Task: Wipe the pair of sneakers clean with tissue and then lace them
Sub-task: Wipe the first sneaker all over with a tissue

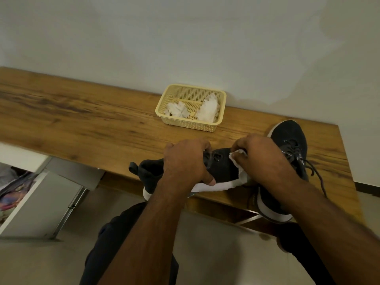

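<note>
At table edge, left hand (186,161) grips unlaced sneaker (222,169), right hand (259,155) pinches tissue (236,159) wiping it; second sneaker (292,136) already laced, 2 used wads in basket (222,95).

Wooden table (82,120) (white wall (185,38) behind)
</note>
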